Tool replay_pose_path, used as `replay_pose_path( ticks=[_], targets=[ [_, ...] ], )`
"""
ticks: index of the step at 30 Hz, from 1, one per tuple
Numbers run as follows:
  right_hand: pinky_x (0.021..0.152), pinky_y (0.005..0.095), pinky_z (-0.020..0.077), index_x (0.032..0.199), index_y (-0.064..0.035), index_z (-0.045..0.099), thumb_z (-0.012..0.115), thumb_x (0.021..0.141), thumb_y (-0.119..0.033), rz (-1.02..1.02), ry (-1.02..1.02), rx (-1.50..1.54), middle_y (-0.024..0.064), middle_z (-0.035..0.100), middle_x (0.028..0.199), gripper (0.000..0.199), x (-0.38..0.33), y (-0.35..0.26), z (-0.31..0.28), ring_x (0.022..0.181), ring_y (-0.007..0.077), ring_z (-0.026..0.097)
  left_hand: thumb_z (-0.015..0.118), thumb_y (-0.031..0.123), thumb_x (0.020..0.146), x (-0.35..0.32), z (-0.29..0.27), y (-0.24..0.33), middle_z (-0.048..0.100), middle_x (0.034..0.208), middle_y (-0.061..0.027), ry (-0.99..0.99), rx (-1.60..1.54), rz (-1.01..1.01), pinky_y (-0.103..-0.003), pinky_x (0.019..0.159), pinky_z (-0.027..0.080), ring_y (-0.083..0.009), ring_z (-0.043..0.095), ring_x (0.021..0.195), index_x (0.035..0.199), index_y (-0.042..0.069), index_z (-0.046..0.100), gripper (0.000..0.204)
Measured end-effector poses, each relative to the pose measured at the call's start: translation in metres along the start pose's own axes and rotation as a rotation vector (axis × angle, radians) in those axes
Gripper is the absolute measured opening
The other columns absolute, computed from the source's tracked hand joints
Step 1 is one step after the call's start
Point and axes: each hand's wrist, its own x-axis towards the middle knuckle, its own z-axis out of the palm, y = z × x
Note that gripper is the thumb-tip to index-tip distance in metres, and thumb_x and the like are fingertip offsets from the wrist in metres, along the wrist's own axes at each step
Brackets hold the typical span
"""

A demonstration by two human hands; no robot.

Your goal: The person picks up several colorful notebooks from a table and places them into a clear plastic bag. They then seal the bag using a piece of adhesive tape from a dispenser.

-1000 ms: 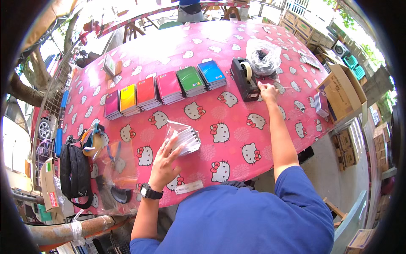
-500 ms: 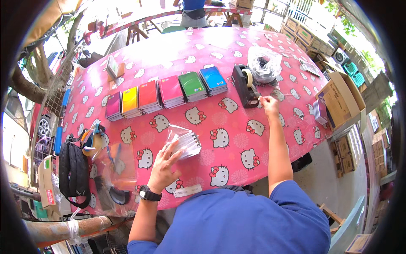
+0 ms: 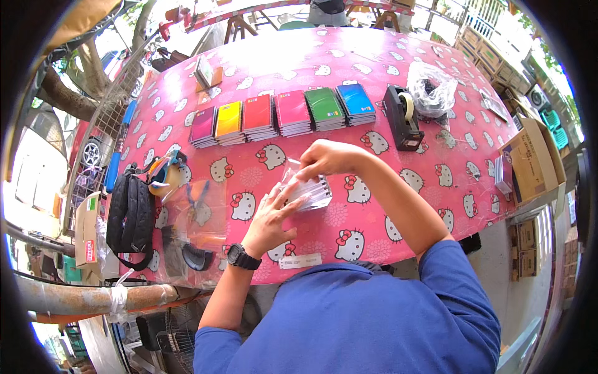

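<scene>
A small stack of spiral notebooks (image 3: pixel 314 197) in clear plastic wrap lies in front of me, its white pages and dark binding showing. My left hand (image 3: pixel 271 218) rests on its near left side, fingers stretched out and spread over the wrap. From the right, my right hand (image 3: pixel 330 158) reaches over the stack's far edge. Its fingers are bent and pressed together against the plastic; whatever is between them is too small to make out. Beyond it stands a black tape dispenser (image 3: pixel 405 124) with a roll of tape, touched by neither hand.
Notebook stacks in several colours, among them a red stack (image 3: pixel 256 113), line the middle of the pink table (image 3: pixel 386 181). A crumpled plastic bag (image 3: pixel 431 90) lies behind the dispenser. At left are a black backpack (image 3: pixel 129 215) and plastic sleeves (image 3: pixel 205 209); at right, a cardboard box (image 3: pixel 529 159).
My right hand has left the tape dispenser's front and come left to the wrapped stack. My left hand stays on the stack. The whole view has shifted, with the table appearing farther right and higher.
</scene>
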Motion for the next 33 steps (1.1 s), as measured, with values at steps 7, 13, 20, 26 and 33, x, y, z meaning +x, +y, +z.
replay_pose_path(
  ticks=[7,13,20,26,33],
  targets=[
    [0.068,0.0379,0.0521,0.078,-0.0015,0.069,0.071,0.057,-0.064,0.326,0.134,-0.854,0.0157,0.067,0.078,0.066,0.007,-0.009,0.019,0.076,0.0295,0.066,0.072,0.017,0.058,0.004,-0.01,0.005,0.027,0.146,-0.0077,-0.084,0.142,-0.025,-0.055,0.105,0.026,-0.0427,0.02,0.133,0.129,0.023,0.05,0.074],
    [0.065,0.0355,0.0492,0.084,-0.0087,0.068,0.081,0.058,-0.041,0.08,0.22,-0.556,0.0086,0.061,0.076,0.043,-0.05,0.032,-0.014,0.072,0.0257,0.06,0.076,0.025,0.06,-0.006,0.009,0.002,0.02,0.15,-0.0077,0.226,0.23,-0.113,-0.06,0.106,0.012,-0.041,0.008,0.137,0.123,0.023,0.055,0.066],
    [0.079,0.0345,0.0413,0.08,-0.0134,0.069,0.077,0.065,-0.014,-0.527,0.677,-0.334,0.0039,0.058,0.089,0.017,-0.049,0.023,0.071,0.088,0.0217,0.051,0.078,0.033,0.063,0.002,0.032,0.014,0.022,0.149,-0.0088,0.509,0.216,-0.258,-0.064,0.104,0.008,-0.0381,0.008,0.137,0.112,0.019,0.064,0.053],
    [0.075,0.0336,0.0408,0.081,-0.0042,0.069,0.061,0.086,-0.032,-0.126,0.761,0.005,0.0077,0.062,0.082,0.03,-0.011,0.074,0.033,0.077,0.0226,0.053,0.084,0.033,0.054,0.02,0.038,0.011,0.031,0.144,-0.0123,0.589,-0.066,-0.22,-0.048,0.109,0.018,-0.0366,0.019,0.134,0.131,0.011,0.046,0.088],
    [0.087,0.0335,0.0398,0.082,-0.0094,0.071,0.072,0.075,-0.021,-0.285,0.712,-0.147,0.0005,0.063,0.094,0.013,-0.023,0.042,0.067,0.103,0.0208,0.047,0.083,0.042,0.053,0.02,0.026,-0.015,0.04,0.135,-0.0113,0.354,-0.191,-0.206,-0.047,0.107,0.021,-0.0355,0.026,0.13,0.125,0.012,0.048,0.085]
  ],
)
